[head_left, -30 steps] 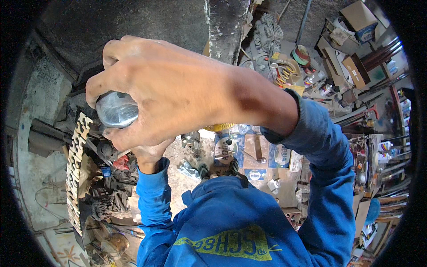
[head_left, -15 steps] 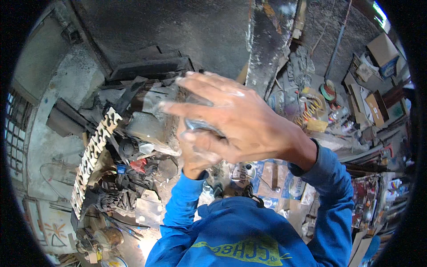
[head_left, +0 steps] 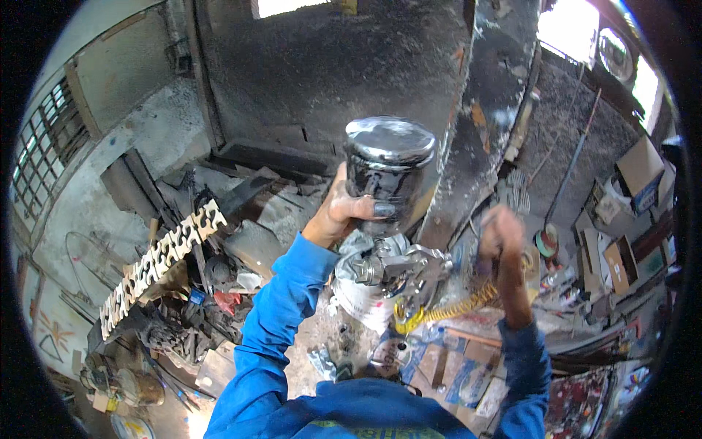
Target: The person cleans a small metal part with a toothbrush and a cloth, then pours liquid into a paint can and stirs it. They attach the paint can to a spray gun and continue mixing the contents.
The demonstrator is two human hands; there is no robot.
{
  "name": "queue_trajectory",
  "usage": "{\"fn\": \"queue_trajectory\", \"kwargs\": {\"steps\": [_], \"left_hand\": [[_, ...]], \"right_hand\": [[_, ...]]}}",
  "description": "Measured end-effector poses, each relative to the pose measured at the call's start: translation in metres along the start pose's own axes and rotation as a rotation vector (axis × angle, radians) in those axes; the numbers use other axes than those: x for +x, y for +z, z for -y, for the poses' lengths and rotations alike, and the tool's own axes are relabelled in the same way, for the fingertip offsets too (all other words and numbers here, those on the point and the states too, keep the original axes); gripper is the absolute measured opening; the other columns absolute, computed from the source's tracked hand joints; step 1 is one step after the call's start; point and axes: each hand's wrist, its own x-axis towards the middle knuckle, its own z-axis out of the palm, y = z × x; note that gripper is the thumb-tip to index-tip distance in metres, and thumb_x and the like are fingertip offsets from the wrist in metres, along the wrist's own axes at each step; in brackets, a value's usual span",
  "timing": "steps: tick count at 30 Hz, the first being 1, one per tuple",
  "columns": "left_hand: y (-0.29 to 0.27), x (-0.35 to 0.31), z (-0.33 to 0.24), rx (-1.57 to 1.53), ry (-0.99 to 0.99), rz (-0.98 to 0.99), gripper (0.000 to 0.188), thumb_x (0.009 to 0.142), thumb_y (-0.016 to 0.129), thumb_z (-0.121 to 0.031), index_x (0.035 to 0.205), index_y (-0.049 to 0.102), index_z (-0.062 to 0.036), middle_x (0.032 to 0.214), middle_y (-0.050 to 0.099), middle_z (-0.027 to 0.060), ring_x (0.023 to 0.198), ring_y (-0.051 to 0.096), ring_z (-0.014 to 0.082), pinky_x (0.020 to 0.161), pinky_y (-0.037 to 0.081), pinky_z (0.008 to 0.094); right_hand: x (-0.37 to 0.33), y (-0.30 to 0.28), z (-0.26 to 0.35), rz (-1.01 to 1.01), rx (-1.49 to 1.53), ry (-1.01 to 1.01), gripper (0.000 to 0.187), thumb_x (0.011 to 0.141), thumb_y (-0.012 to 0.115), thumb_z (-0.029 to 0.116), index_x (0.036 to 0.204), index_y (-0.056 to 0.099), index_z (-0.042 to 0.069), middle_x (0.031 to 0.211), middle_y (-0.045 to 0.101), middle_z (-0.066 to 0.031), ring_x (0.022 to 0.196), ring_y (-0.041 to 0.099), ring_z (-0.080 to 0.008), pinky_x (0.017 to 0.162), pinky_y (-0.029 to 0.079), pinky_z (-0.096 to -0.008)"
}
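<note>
My left hand (head_left: pixel 347 208) is wrapped round the dark, paint-stained cup of a spray gun (head_left: pixel 389 172), thumb across its side. A shiny metal lid (head_left: pixel 390 139) caps the cup. Below it, the gun's silver metal body (head_left: pixel 398 269) hangs level with the handle toward the right. A yellow coiled air hose (head_left: pixel 464 301) runs near the gun's lower end; the joint between them is hard to make out. Off to the right and apart from the gun, my right hand (head_left: pixel 503 233) is raised, its fingers smeared by motion.
A row of pale cut-out pieces (head_left: pixel 164 256) stands on the left beside dark scrap. A scraped metal post (head_left: pixel 486 110) rises ahead. Cardboard boxes (head_left: pixel 621 256) and cluttered supplies line the right. Flattened cardboard (head_left: pixel 439 366) covers floor below.
My hands have come apart: the right moved away to the right, and the left now shows holding the spray gun upright. The view has tilted up, bringing windows into sight.
</note>
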Motion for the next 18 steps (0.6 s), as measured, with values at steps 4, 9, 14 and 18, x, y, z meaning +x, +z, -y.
{"fn": "queue_trajectory", "kwargs": {"steps": [4,9,14,18], "left_hand": [[0.004,0.031,-0.014,-0.221,-0.037,0.132,0.095,0.057,0.073,-0.035,0.138,0.042,0.0045,0.120,0.059,0.0236,0.106,0.063,0.0337,0.090,0.055,0.0452],[0.017,0.055,-0.028,-0.413,-0.003,0.180,0.093,0.063,0.070,-0.035,0.140,0.038,0.0042,0.127,0.053,0.0258,0.102,0.062,0.0363,0.081,0.058,0.0495],[0.022,0.065,-0.039,-0.444,0.062,0.207,0.088,0.078,0.069,-0.045,0.143,0.034,0.0025,0.128,0.052,0.0287,0.111,0.059,0.0419,0.091,0.054,0.0558],[0.018,0.075,-0.041,-0.403,0.146,0.048,0.095,0.083,0.052,-0.072,0.143,0.037,0.0012,0.136,0.049,0.0282,0.120,0.055,0.0382,0.102,0.047,0.0503]], "right_hand": [[-0.024,0.012,-0.020,0.791,0.005,0.107,0.052,0.087,0.062,0.030,0.128,0.045,0.003,0.101,0.056,-0.0043,0.087,0.052,-0.0152,0.081,0.041,-0.0327],[-0.057,0.047,0.025,0.887,0.415,0.357,0.070,0.092,0.064,0.033,0.145,0.033,-0.002,0.133,0.055,-0.0181,0.116,0.057,-0.0233,0.101,0.042,-0.0369],[-0.054,0.072,0.064,0.683,0.421,0.268,0.072,0.100,0.034,0.057,0.142,0.038,-0.001,0.100,0.067,-0.0168,0.066,0.059,-0.0132,0.066,0.048,-0.0243],[-0.045,0.083,0.075,0.625,0.404,0.180,0.075,0.101,0.028,0.059,0.144,0.036,-0.001,0.083,0.064,-0.0130,0.052,0.048,-0.0092,0.049,0.040,-0.0213]]}}
